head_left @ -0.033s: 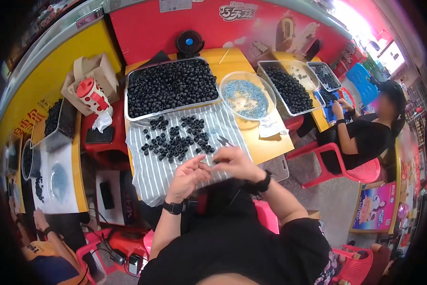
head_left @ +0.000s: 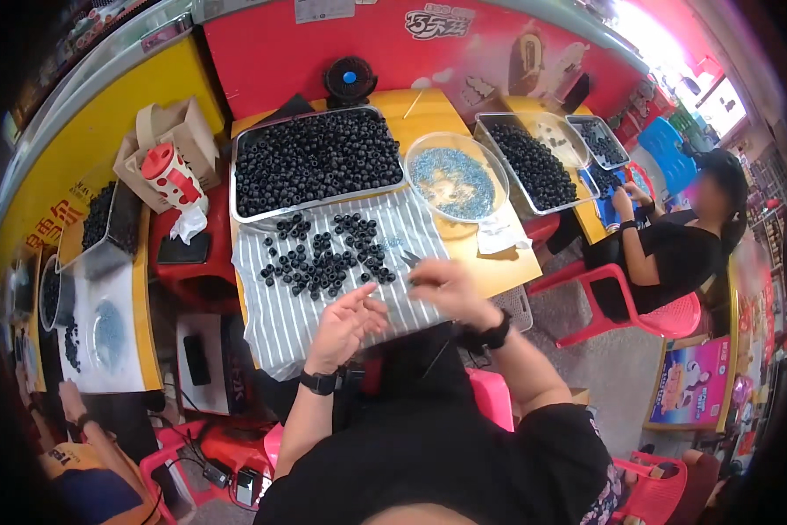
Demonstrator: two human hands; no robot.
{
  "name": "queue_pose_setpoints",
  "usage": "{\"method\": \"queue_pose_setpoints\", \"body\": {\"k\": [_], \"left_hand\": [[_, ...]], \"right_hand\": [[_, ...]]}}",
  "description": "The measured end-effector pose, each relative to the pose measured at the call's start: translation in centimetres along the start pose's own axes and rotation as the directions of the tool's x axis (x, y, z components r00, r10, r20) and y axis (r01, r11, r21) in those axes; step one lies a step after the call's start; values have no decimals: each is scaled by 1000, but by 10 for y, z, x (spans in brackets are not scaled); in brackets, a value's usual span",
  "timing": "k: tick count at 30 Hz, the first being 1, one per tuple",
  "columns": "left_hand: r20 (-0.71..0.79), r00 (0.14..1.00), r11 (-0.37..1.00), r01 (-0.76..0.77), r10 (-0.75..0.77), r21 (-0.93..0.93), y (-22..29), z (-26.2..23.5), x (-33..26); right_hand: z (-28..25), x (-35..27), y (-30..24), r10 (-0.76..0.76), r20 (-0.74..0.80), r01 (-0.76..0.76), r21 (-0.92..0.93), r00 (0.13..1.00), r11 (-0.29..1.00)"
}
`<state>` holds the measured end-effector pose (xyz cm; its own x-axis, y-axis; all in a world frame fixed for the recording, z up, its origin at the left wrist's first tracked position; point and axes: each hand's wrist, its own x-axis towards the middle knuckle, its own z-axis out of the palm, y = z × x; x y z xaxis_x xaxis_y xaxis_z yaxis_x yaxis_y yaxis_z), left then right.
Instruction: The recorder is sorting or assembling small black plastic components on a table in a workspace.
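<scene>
My left hand [head_left: 350, 326] is held palm up over the near part of a grey striped cloth [head_left: 280, 328], index finger and thumb side apart. No thing shows clearly in it. To its right is my right hand [head_left: 449, 290], curled and smeared by motion; what it holds, if anything, is hidden. Small black ring-shaped pieces [head_left: 310, 267] lie scattered on the cloth beyond my hands. A dark pointed tool [head_left: 410, 258] shows its tips beside my right hand's fingers. Behind the cloth stands a metal tray [head_left: 233, 188] heaped with the same black pieces.
A round clear tray [head_left: 501, 166] of tiny blue-grey bits stands right of the metal tray, above crumpled paper [head_left: 502, 234]. A small fan [head_left: 350, 79] is at the back. A spotted cup [head_left: 172, 179] stands left. Co-workers sit at right and left.
My right hand has moved to the right, away from my left hand, and is now blurred. My left hand stays in nearly the same place.
</scene>
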<state>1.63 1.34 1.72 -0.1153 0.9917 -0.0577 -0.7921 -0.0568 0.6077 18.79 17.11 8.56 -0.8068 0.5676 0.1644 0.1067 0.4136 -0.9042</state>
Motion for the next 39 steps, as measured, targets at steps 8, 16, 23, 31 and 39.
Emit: {"method": "queue_pose_setpoints", "body": {"k": [8, 16, 23, 31, 39], "left_hand": [[45, 999, 1000, -12, 13, -27, 2, 0, 0], [50, 998, 999, -33, 34, -20, -1, -8, -3], [55, 998, 998, -39, 41, -46, -4, -13, -1], [37, 997, 996, -65, 68, -55, -5, -12, -1], [-22, 996, 995, -85, 84, -49, -5, -7, 0]], "right_hand": [[-193, 22, 30, -209, -703, -291, -520, 680, 803], [-20, 21, 18, -133, -152, 79, -316, 979, 945], [42, 34, 0, -131, 92, 158, -690, 987, 706], [43, 36, 12, -68, 77, 101, -634, 995, 767], [40, 22, 0, -235, -132, 171, -377, 963, 911]]}}
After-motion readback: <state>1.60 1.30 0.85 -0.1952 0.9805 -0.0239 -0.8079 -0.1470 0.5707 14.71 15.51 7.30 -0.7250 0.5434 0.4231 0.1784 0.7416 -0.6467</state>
